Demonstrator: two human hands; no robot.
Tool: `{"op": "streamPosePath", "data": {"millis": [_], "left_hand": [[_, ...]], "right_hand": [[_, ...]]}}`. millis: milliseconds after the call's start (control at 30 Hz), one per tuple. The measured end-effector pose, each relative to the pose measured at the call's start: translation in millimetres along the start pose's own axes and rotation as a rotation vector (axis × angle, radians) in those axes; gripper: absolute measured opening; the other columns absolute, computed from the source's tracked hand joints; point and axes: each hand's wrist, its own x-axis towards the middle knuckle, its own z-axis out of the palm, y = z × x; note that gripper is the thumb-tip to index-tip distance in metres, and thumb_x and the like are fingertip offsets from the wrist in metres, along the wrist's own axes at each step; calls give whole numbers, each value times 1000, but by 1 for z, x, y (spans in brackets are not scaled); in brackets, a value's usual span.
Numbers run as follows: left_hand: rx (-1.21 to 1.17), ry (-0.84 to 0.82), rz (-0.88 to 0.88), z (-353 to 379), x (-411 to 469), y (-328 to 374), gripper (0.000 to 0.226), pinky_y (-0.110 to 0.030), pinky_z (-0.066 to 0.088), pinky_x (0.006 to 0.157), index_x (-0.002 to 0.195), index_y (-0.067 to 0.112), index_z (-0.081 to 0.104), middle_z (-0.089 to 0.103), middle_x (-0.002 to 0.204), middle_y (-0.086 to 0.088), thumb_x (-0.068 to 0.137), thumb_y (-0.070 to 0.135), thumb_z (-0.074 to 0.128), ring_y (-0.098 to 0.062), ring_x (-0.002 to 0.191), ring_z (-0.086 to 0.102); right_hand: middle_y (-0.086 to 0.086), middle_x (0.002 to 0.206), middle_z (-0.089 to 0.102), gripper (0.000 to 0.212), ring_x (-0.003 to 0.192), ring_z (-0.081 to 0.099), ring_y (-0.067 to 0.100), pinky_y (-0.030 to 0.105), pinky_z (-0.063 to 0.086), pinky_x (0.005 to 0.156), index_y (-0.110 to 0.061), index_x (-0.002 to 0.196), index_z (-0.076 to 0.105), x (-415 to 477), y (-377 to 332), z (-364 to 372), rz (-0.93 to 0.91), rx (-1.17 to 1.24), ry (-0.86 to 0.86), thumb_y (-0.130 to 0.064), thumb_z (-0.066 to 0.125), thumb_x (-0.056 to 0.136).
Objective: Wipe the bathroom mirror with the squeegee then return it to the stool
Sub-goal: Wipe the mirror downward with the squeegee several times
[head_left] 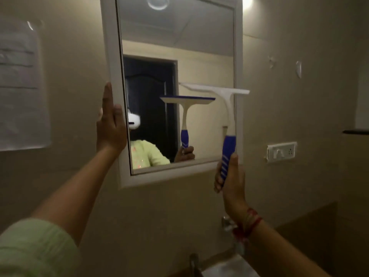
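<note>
Wiping was judged to be under way rather than finished: the squeegee (pixel 227 108) was held up at the right side of the mirror (pixel 179 47), about mid-height, its blue handle gripped by the curled fingers of the right hand (pixel 231 176) just below the lower frame corner. The left hand (pixel 109 126) was laid flat, fingers straight, against the left frame. The handle's long axis was set near upright, tipped only slightly, with the head uppermost; the blade was run roughly level, its left end turned toward the glass, though contact could not be confirmed. No stool was seen, so the return was judged left to be done
</note>
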Motion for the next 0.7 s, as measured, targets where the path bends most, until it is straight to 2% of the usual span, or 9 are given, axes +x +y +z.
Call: {"op": "streamPosePath", "data": {"millis": [133,267,433,533,700], "left_hand": [[-9,-3,37,0,0,-3,49,-42,32,101,144,34,16,26,148,10,97,31,25,-33,128,39],[-4,-6,44,-1,0,-2,48,-47,36,94,144,37,14,30,149,-7,98,29,27,-41,123,41],[-2,-19,56,-3,0,2,49,-47,35,96,145,34,15,29,150,-9,96,32,25,-39,126,39],[4,-23,46,-3,0,1,48,-43,36,91,144,35,14,31,148,-11,98,29,27,-41,121,43],[-10,-35,46,-4,1,1,49,-50,38,94,143,40,12,28,150,-6,95,38,22,-41,122,43]], "right_hand": [[-4,51,46,45,38,42,6,18,37,37,-16,73,51,69,-65,21,-76,-33,-9,-52,32,93],[2,59,46,46,40,42,8,16,38,39,-15,73,50,114,-110,36,-114,-90,6,-51,30,94],[1,57,44,48,35,38,6,14,35,37,-15,71,49,140,-134,50,-90,-55,-27,-54,30,93],[1,57,42,48,38,37,8,15,34,37,-16,70,49,150,-141,56,-75,-35,-28,-55,31,93],[1,58,42,48,40,36,9,16,33,37,-16,72,49,164,-148,60,-63,-38,-37,-55,30,93]]}}
